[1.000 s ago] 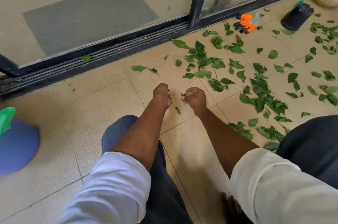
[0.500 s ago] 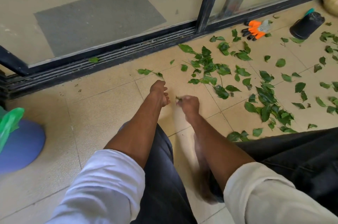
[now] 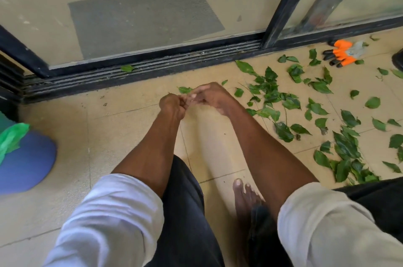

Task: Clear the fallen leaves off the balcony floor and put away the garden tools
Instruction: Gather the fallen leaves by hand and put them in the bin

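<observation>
Green fallen leaves (image 3: 270, 92) lie scattered over the beige floor tiles, from the middle to the right edge. One single leaf (image 3: 185, 89) lies just beyond my hands, and another leaf (image 3: 127, 68) sits in the sliding-door track. My left hand (image 3: 172, 105) is curled into a fist low over the floor, with nothing showing in it. My right hand (image 3: 210, 96) is right beside it, its fingertips reaching over to the left hand's fingers. Motion blur hides whether it pinches anything. Orange and grey garden gloves (image 3: 342, 53) lie by the door frame at far right.
A blue bin (image 3: 26, 162) lined with a green bag (image 3: 11, 138) stands at the left edge. The black door track (image 3: 196, 57) runs across in front of me. A black pot (image 3: 398, 59) shows at the right edge. My bare foot (image 3: 244, 199) rests between my knees.
Both hands moved forward toward the door track and came together; the right hand, which pinched a small leaf scrap earlier, now touches the left. The view shifted left, and my foot came into view.
</observation>
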